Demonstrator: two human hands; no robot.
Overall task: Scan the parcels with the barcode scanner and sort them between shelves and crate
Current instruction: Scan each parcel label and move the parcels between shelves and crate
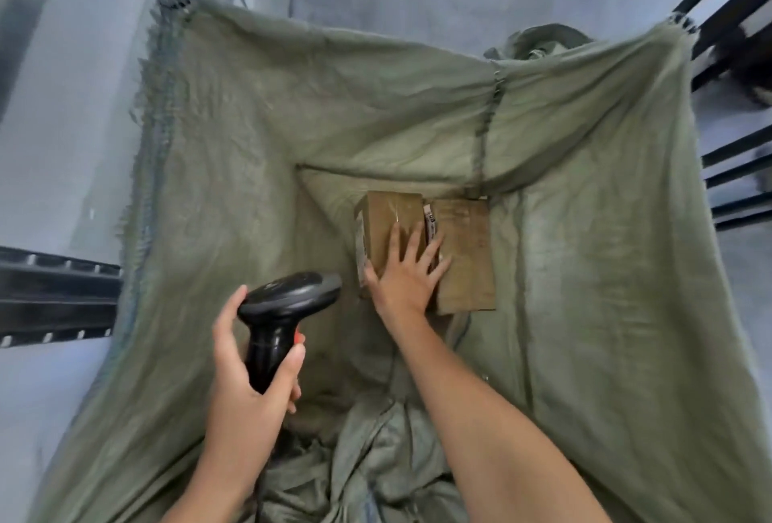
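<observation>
Two brown cardboard parcels lie side by side at the bottom of a deep crate lined with green cloth. My right hand reaches down and lies on the left parcel, fingers spread over its top and thumb at its left side. The right parcel touches it and shows a white label strip at its left edge. My left hand is closed around the handle of a black barcode scanner, held above the crate's left part with its head pointing right toward the parcels.
Black metal shelf rails run along the left edge, and more black shelf bars stand at the right. Bunched green cloth lies at the crate's near side. Grey floor surrounds the crate.
</observation>
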